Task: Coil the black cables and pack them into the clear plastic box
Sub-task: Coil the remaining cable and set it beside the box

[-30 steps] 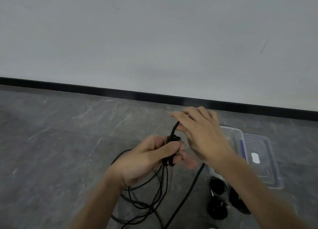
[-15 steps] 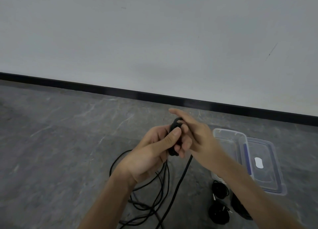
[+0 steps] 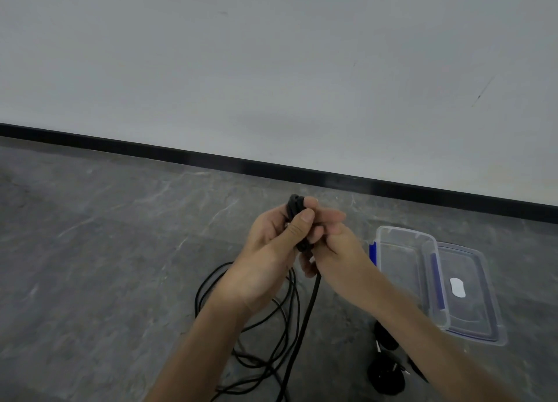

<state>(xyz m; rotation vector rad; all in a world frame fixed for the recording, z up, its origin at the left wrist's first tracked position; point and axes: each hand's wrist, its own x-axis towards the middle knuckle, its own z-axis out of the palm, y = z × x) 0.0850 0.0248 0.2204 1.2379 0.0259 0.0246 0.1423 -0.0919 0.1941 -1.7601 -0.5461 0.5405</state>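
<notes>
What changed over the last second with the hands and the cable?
The right hand dropped from over the top of the coil to its lower end, fingers now curled round the black cable there. The left hand kept gripping the coil. Clear plastic box, lid and finished bundles stayed put.

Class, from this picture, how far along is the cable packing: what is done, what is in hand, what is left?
Done: coiled bundles lie on the floor beside the box. In hand: the left hand and right hand grip a cable, only its top wound. Left: wind its loose length and pack everything; the box looks empty, its lid off.
</notes>
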